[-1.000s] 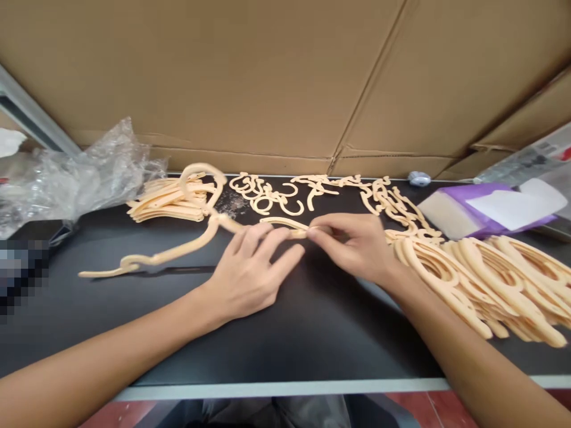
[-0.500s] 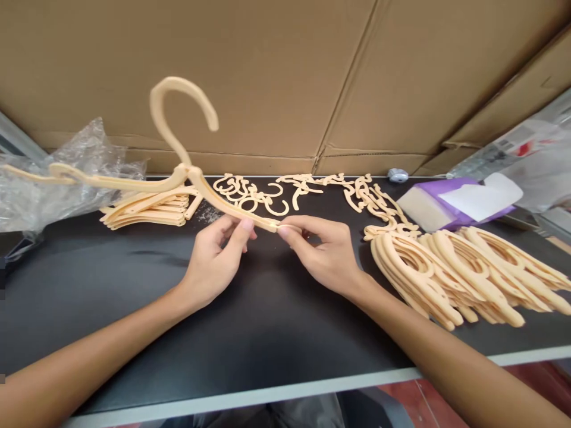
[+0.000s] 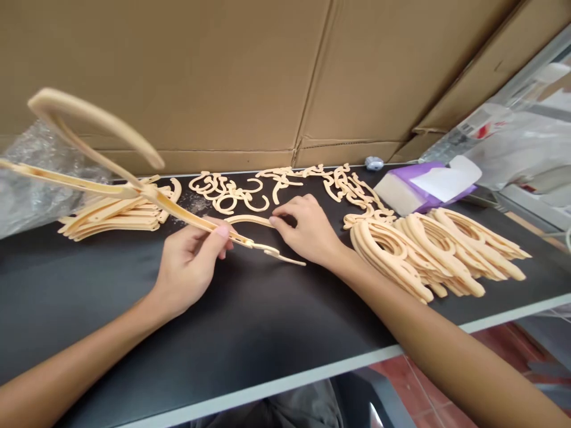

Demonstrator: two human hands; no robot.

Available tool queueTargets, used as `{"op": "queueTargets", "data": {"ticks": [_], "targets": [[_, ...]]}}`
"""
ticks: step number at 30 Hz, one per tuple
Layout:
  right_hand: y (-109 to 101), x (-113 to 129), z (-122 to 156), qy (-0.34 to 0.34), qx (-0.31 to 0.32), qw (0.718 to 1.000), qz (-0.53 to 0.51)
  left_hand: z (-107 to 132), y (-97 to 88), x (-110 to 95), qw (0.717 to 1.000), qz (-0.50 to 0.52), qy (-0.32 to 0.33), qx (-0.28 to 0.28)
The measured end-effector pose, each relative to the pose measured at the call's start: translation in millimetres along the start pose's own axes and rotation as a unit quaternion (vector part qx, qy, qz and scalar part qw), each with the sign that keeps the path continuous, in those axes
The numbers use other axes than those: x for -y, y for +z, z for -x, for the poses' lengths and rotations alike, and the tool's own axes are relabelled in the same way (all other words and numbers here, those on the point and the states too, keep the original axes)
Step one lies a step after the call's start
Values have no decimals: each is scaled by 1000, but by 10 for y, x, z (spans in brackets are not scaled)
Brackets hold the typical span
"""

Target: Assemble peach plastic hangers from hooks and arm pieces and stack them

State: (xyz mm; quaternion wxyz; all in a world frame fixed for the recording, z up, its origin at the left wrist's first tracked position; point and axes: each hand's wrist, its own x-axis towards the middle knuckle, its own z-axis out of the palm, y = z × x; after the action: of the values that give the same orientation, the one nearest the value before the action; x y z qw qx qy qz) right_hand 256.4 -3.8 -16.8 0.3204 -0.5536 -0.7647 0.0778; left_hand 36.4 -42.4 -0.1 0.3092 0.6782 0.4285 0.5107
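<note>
My left hand (image 3: 190, 261) is closed on the arm of a cream plastic hanger (image 3: 111, 178) and holds it raised above the black table (image 3: 250, 333), hook pointing up and left. My right hand (image 3: 307, 229) rests on the table just right of it, fingertips touching a loose curved cream strip (image 3: 250, 220). A flat stack of finished hangers (image 3: 116, 214) lies behind my left hand. A fanned pile of curved hanger parts (image 3: 428, 249) lies to the right of my right wrist.
Small trimmed cream offcuts (image 3: 276, 184) are strewn along the table's back edge, under a cardboard wall (image 3: 250, 77). A crumpled clear plastic bag (image 3: 31, 184) sits far left. A purple-and-white sponge block (image 3: 423, 184) and a small round cap (image 3: 373, 163) sit back right.
The hanger went from lying on the table to raised in my left hand, swinging left. My right hand let go of its end and dropped to the loose strip.
</note>
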Motion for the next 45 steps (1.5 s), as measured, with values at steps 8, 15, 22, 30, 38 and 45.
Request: {"op": "queueTargets", "data": {"ticks": [8, 15, 22, 30, 38, 45], "targets": [[59, -40, 45, -36, 18, 999, 35, 64, 45, 12, 998, 36, -24, 42], [52, -21, 60, -42, 4, 999, 26, 71, 41, 5, 997, 51, -53, 35], [-172, -17, -29, 34, -91, 995, -7, 9, -23, 87, 990, 128, -54, -13], [-306, 99, -73, 167, -63, 939, -295, -55, -31, 83, 981, 167, -83, -56], [-172, 204, -24, 265, 44, 778, -568, -52, -20, 101, 986, 131, -90, -48], [-165, 305, 34, 160, -1, 804, -573, 14, 3, 13, 996, -1, -77, 32]]}}
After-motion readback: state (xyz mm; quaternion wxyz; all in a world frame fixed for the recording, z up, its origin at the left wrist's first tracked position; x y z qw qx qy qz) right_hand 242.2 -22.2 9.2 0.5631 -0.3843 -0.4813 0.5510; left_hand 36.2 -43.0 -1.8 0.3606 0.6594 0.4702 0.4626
